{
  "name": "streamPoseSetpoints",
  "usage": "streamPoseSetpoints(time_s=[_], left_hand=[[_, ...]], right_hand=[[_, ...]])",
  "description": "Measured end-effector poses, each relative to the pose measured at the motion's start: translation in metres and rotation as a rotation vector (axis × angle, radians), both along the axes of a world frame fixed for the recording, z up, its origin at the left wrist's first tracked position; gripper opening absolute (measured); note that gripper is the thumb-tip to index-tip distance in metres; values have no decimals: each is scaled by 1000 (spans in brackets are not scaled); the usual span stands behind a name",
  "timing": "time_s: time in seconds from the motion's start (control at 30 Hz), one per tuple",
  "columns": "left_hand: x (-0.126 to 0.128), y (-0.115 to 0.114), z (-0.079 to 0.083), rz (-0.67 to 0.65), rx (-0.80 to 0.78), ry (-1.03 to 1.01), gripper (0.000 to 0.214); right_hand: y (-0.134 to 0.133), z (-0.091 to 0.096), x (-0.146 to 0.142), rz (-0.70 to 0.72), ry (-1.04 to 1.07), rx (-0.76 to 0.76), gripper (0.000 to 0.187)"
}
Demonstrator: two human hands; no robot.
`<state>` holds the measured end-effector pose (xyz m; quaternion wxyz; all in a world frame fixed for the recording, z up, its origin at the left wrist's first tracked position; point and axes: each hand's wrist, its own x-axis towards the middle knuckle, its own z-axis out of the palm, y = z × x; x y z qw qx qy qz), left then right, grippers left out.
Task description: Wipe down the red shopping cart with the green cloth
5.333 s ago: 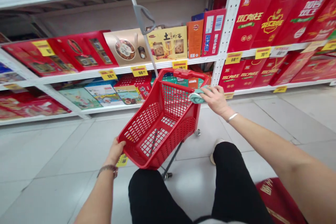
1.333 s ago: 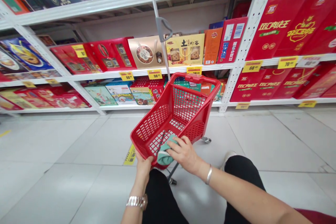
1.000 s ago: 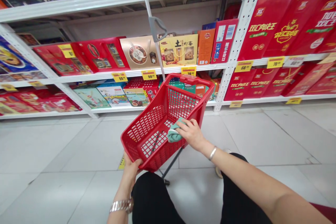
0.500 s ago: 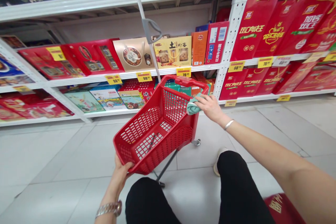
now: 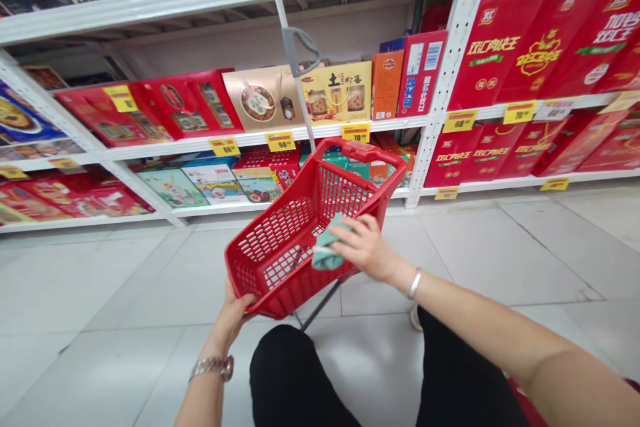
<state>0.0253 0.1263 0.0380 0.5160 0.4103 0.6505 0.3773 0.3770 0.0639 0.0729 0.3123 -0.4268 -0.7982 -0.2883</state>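
A red plastic shopping cart with lattice walls stands tilted in front of me, nothing lying in its basket. My left hand grips the basket's near left corner, thumb over the rim and the other fingers hidden underneath. In my right hand is a folded green cloth, pressed on the near side rim of the basket. The cart's handle is at the far end, away from both hands. A grey pole with a looped grip rises behind the cart.
White shelves run across the back, stocked with gift boxes and yellow price tags. Red gift bags fill the right bay. My knees are close below the cart, on a grey tiled floor.
My right hand has slid the cloth along the near rim, from beside the handle end toward me and to the left. The left hand keeps its hold on the corner.
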Motion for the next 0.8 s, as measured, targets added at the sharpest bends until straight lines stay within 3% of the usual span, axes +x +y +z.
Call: streamPoseSetpoints(time_s=[0.1, 0.17, 0.3, 0.43, 0.53, 0.8], left_hand=[[1, 0, 0, -22, 16, -14, 103], [1, 1, -2, -47, 34, -25, 99], [-5, 6, -4, -86, 43, -26, 94], [-10, 11, -3, -118, 29, -10, 94], [-12, 14, -2, -144, 26, -16, 95], [-14, 22, -4, -180, 2, 4, 104]], right_hand=[[-4, -29, -72, 245, -74, 26, 12], [-2, -47, -104, 312, -97, 20, 11], [6, -76, -122, 334, -152, 19, 14], [6, -95, -88, 273, -109, 135, 17], [4, -97, -49, 199, -96, 181, 17], [-12, -62, 48, 34, -195, 173, 14]])
